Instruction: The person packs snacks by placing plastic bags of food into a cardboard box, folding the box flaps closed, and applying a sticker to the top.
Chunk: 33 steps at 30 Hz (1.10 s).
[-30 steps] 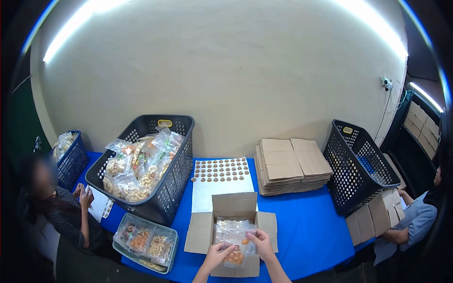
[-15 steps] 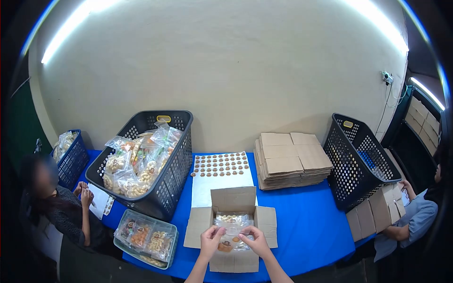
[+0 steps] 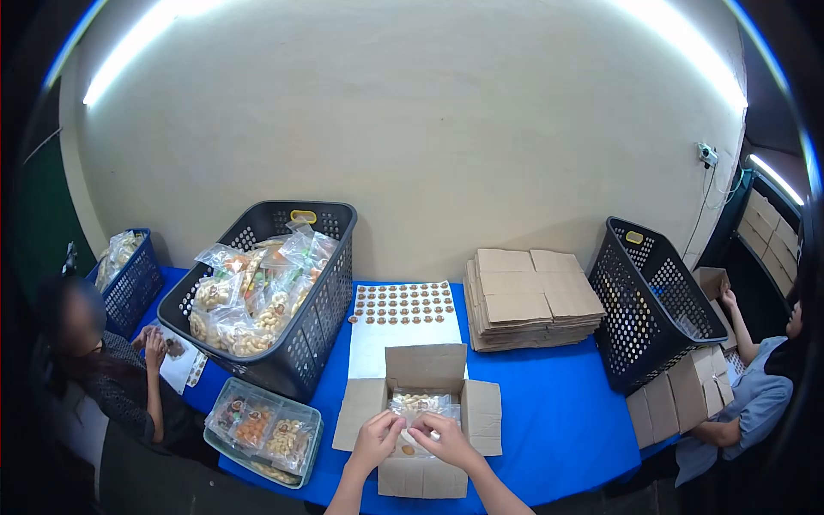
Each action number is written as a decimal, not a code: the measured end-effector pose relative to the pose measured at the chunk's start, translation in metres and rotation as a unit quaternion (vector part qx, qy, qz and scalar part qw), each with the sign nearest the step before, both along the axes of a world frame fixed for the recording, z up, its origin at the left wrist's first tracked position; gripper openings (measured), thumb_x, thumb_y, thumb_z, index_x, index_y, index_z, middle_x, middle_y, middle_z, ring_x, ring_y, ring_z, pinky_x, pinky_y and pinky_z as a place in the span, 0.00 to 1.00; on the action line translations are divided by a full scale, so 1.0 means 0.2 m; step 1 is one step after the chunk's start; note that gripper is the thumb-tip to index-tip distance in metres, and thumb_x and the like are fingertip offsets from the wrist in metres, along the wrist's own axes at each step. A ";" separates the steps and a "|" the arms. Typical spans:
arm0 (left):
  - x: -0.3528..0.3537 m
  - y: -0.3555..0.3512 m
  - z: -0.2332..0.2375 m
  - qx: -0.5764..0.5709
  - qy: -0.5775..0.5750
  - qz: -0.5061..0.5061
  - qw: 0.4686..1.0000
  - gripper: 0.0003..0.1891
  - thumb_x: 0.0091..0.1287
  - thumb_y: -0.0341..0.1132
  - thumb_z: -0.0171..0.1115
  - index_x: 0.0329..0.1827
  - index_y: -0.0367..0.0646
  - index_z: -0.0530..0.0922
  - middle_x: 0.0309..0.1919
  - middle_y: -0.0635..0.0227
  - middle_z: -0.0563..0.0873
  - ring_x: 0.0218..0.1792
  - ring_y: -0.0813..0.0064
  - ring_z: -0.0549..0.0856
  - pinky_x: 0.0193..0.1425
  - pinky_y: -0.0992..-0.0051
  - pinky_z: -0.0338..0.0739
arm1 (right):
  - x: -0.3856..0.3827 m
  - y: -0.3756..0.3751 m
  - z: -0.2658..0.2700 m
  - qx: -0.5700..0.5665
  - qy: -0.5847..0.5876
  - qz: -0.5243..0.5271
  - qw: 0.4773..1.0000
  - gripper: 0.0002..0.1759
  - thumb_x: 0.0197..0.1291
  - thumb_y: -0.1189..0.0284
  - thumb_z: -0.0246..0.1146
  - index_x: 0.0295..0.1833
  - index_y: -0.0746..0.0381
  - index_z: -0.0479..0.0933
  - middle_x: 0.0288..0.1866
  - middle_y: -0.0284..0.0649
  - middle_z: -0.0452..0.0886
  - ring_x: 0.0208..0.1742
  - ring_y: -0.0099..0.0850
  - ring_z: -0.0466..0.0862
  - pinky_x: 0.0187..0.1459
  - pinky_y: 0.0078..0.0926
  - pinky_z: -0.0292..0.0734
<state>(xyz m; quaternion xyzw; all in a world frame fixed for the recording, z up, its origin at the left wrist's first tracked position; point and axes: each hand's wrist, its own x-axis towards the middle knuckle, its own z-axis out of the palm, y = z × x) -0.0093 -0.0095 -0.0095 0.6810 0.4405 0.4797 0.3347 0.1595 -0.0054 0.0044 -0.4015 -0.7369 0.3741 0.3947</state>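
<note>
Both my hands are over an open cardboard box [image 3: 422,481], its flaps folded outward. My left hand [image 3: 376,439] pinches the upper part of a clear plastic snack bag [image 3: 410,449]. On the other side, my right hand [image 3: 443,441] pinches the same bag, thumb and fingers pressed together. An orange-brown piece shows through the plastic; my fingers cover part of the bag. Inside the box lies another clear bag of pale, curved snacks [image 3: 421,401]. Just behind the box, a white sticker sheet [image 3: 378,343] carries rows of round brown stickers.
At left are a large black basket [image 3: 318,326] full of snack bags and a clear tub [image 3: 313,446] of bags. Flattened cartons [image 3: 536,300] are stacked at right, beside another black basket [image 3: 614,343]. One person [image 3: 120,386] works at far left, another [image 3: 755,386] at far right.
My hands have drawn closer together at the top of the bag. The right-hand person has raised an arm toward a carton behind the basket. The view has shifted slightly.
</note>
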 end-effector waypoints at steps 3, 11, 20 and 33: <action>-0.04 -0.01 0.08 -0.050 -0.011 0.000 0.999 0.10 0.61 0.32 0.59 0.29 0.32 0.76 0.22 0.65 0.76 0.25 0.79 0.74 0.29 0.78 0.67 | -0.08 -0.04 -0.03 -0.008 0.042 -0.018 0.999 0.08 0.55 0.73 0.61 0.31 0.68 0.75 0.24 0.36 0.76 0.26 0.23 0.73 0.29 0.22 0.68; -0.10 -0.02 0.18 -0.148 -0.019 -0.034 0.988 0.10 0.60 0.34 0.61 0.27 0.35 0.78 0.22 0.71 0.76 0.26 0.86 0.73 0.30 0.81 0.67 | -0.15 -0.09 -0.01 -0.173 0.153 -0.008 0.973 0.09 0.59 0.71 0.58 0.31 0.67 0.75 0.22 0.26 0.72 0.25 0.15 0.68 0.25 0.17 0.62; 0.01 -0.05 0.07 0.011 -0.041 0.161 0.986 0.06 0.57 0.30 0.63 0.29 0.34 0.80 0.22 0.66 0.79 0.22 0.80 0.75 0.27 0.79 0.67 | -0.19 -0.10 -0.01 -0.061 0.112 -0.083 0.988 0.10 0.56 0.70 0.60 0.29 0.68 0.75 0.19 0.33 0.72 0.23 0.18 0.67 0.26 0.19 0.63; -0.04 0.01 0.18 0.130 -0.047 0.317 0.938 0.06 0.59 0.29 0.61 0.26 0.36 0.78 0.21 0.68 0.76 0.20 0.79 0.70 0.25 0.78 0.63 | -0.21 -0.16 0.10 0.038 0.090 -0.077 0.992 0.11 0.52 0.75 0.62 0.22 0.67 0.69 0.17 0.36 0.67 0.19 0.23 0.68 0.23 0.22 0.62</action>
